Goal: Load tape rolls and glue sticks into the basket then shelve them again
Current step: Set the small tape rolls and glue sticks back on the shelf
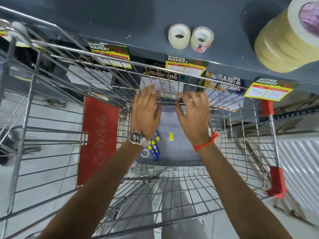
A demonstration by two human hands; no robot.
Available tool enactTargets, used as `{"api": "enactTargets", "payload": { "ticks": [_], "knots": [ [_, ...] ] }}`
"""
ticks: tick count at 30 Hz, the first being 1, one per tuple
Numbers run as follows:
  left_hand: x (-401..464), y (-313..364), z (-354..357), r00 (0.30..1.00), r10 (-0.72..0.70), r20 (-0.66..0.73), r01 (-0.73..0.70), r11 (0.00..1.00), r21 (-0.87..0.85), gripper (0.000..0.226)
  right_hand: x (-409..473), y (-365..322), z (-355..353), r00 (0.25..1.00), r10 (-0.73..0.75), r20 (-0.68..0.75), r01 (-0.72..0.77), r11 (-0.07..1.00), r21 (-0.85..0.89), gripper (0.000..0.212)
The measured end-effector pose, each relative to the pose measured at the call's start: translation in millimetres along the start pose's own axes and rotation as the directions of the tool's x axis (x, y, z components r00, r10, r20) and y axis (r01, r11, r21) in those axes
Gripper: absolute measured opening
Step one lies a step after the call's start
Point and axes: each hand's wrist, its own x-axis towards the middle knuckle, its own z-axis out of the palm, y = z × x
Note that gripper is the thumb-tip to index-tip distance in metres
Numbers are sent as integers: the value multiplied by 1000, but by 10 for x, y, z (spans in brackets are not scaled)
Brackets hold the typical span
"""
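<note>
A grey perforated basket point(179, 149) sits inside a wire shopping cart point(110, 80). At the basket's left side lie blue and yellow glue sticks point(154, 149) and a small tape roll point(145, 153). Both my hands hover above the basket, motion-blurred. My left hand point(145, 112), with a watch at the wrist, has its fingers spread and holds nothing. My right hand point(194, 112), with a red thread at the wrist, has loosely bent fingers and holds nothing. Two clear tape rolls point(190, 37) stand on the grey shelf point(120, 23) ahead.
A tall stack of tan tape rolls point(283, 40) stands on the shelf at the right. Price tags point(186, 67) hang along the shelf edge. The cart's red child-seat flap point(98, 140) is at the left, its red handle ends point(276, 181) at the right. Paper goods fill the lower shelf.
</note>
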Motion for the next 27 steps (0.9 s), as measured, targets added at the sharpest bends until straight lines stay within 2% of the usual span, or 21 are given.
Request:
{"api": "enactTargets", "payload": {
  "ticks": [1,2,4,5,6,7,9,11,14,15,16,18,19,20,21,22,23,24,25,26,27],
  "knots": [
    [-252,-73,114,989,-59,132,56,998,25,38,-178,24,151,995,-2,97,3,1000,-2,17],
    [-460,-112,197,938,-164,305,159,986,41,35,-333,59,302,981,-8,195,9,1000,-7,19],
    [-797,-171,322,726,-389,567,376,915,147,28,-579,103,589,916,-22,401,20,1000,8,19],
    [-942,-211,389,629,-436,644,385,894,229,28,-670,113,708,874,-41,485,45,999,3,15],
    [-1064,-248,459,561,-444,699,338,893,296,28,-747,120,829,813,-64,578,91,996,-18,9],
    [-1159,-297,523,499,-463,733,307,885,351,30,-808,119,956,739,-87,668,157,987,-45,9],
    [-1280,-375,637,423,-514,746,311,856,413,31,-901,129,1189,612,-75,787,210,975,-70,23],
    [-1345,-444,756,384,-548,743,348,832,433,31,-935,98,1343,571,-100,815,235,971,-45,20],
    [-1395,-502,896,304,-593,745,399,790,466,30,-964,62,1557,583,-157,798,316,948,-44,4],
    [-1425,-532,946,329,-617,715,378,780,499,29,-1000,60,1640,568,-163,806,326,945,-38,5],
    [-1429,-574,995,412,-627,661,360,778,515,27,-1037,69,1733,530,-161,832,333,942,-30,11],
    [-1443,-575,1050,377,-574,727,357,814,458,27,-1144,97,1901,467,-121,876,320,947,-40,21],
    [-1484,-608,1118,497,-544,676,370,838,402,36,-1190,111,1971,452,-88,888,310,949,-64,21],
    [-1431,-608,1050,561,-521,643,421,849,321,40,-1208,112,2021,457,-72,886,309,948,-82,17],
    [-1392,-597,979,506,-533,678,471,829,302,42,-1225,105,2060,486,-64,872,292,952,-93,13],
    [-1309,-565,903,403,-605,687,552,759,345,41,-1225,82,2071,511,-78,856,288,954,-85,12],
    [-1273,-552,941,398,-580,711,555,769,317,35,-1221,70,2075,532,-82,843,300,949,-97,12],
    [-1368,-621,1050,500,-523,690,453,837,306,30,-1223,71,2087,544,-92,834,317,943,-103,10],
    [-1483,-668,1130,483,-503,717,470,840,272,25,-1222,66,2088,523,-87,848,318,943,-100,8],
    [-1548,-658,1197,460,-510,727,438,843,314,22,-1215,66,2086,511,-93,855,322,942,-90,8],
    [-1566,-714,1265,484,-468,740,355,877,323,28,-1199,69,2062,502,-97,859,332,939,-88,11]
  ]
}}
